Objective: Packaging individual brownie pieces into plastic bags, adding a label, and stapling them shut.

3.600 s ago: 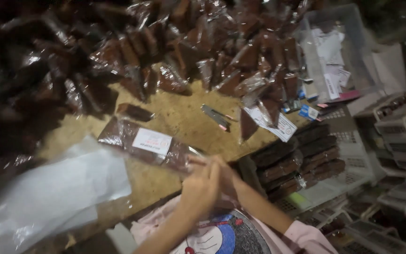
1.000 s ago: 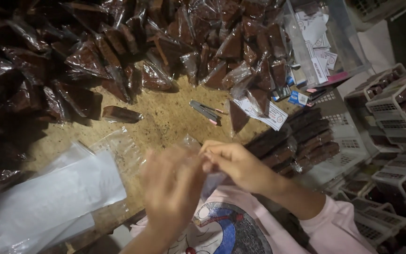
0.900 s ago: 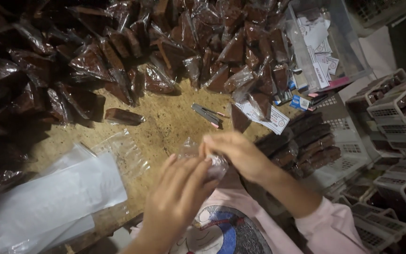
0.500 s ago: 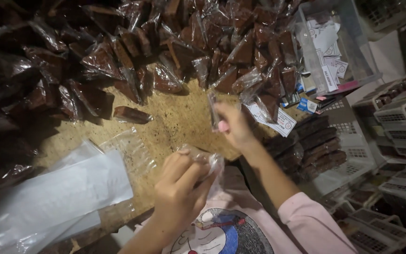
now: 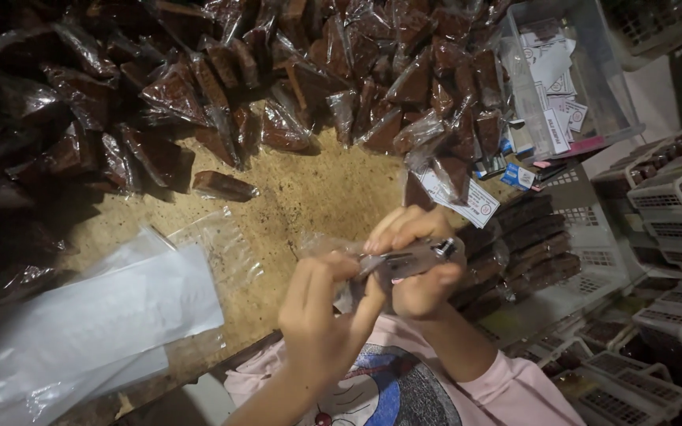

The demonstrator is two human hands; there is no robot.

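My left hand [image 5: 321,315] pinches the folded top of a small clear plastic bag [image 5: 327,246], which it holds just above the near edge of the wooden table [image 5: 317,185]. My right hand [image 5: 418,260] grips a silver stapler [image 5: 412,259], its jaws against the bag's top beside my left fingers. Both hands meet over my lap, above a pink printed shirt. What is inside the bag is hidden by my fingers.
A big heap of dark brown blocks in clear wrappers [image 5: 222,71] covers the far table. One wrapped block [image 5: 222,186] lies apart. Empty clear bags [image 5: 96,315] are stacked at left. A clear bin of paper labels [image 5: 554,75] and white baskets [image 5: 586,237] of packed blocks stand right.
My right hand reached out to the table, took the stapler and brought it back to the bag. My left hand kept hold of the bag throughout.
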